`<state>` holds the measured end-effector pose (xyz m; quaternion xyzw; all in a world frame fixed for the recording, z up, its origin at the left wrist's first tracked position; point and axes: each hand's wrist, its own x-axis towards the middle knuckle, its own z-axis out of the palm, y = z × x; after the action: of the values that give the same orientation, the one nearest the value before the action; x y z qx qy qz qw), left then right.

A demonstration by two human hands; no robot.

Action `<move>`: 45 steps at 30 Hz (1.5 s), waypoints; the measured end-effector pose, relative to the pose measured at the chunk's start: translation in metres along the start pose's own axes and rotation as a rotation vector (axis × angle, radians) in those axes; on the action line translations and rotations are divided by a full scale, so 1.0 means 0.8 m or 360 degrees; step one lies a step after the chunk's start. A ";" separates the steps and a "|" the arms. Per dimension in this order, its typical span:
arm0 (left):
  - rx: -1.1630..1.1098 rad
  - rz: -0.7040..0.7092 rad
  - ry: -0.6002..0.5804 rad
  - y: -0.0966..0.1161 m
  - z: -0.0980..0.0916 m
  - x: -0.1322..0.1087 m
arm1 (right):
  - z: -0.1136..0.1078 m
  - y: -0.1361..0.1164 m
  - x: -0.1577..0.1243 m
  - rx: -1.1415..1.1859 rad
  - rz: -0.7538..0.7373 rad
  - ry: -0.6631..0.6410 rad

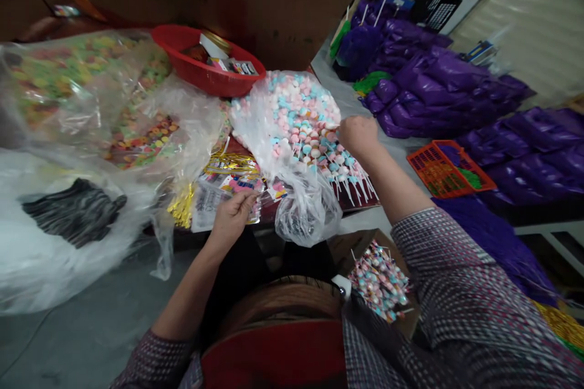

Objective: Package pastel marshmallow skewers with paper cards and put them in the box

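Observation:
My left hand (pixel 235 213) is closed in a pinch at the table's front edge, on what looks like a small printed plastic bag (pixel 276 189). Beneath it lies a stack of printed clear bags (pixel 207 203), beside gold twist ties (pixel 182 203). My right hand (pixel 359 135) is curled closed at the right side of a heap of pink, white and blue lollipops (pixel 305 103); what its fingers hold, if anything, is hidden. The lollipops spill from a clear bag (pixel 303 209), with white sticks pointing toward me.
A red basin (pixel 201 70) stands behind, beside large bags of coloured candy (pixel 82 79). Wrapped lollipops fill a cardboard box (pixel 335 246) by my lap. To the right are an orange basket (pixel 486 181) and piled purple packages (pixel 438 91). A dark striped cloth (pixel 75 209) lies left.

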<state>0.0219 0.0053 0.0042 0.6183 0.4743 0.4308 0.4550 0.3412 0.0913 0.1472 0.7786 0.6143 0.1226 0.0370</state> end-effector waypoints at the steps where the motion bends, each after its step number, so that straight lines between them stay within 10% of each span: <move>1: -0.0039 -0.0019 0.0014 -0.001 -0.001 0.000 | 0.006 0.001 0.000 0.0010 0.0038 -0.0030; 10: -0.0572 -0.0225 0.0177 -0.013 -0.002 0.009 | 0.030 0.038 -0.019 0.0464 0.0273 0.0200; 15: -0.0889 -0.0282 0.0224 0.001 0.006 0.013 | 0.030 0.047 -0.059 0.1357 0.0231 0.0420; 25: -0.0918 -0.0165 0.0231 0.011 0.006 0.011 | 0.024 0.016 -0.189 0.2392 0.0193 0.0149; 45: -0.0571 0.0182 0.0035 0.001 -0.004 0.002 | 0.029 0.006 -0.240 0.2174 -0.0019 -0.0018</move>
<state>0.0192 0.0076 0.0057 0.5485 0.3589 0.5403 0.5276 0.3100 -0.0931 0.0980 0.6245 0.5581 -0.2967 -0.4588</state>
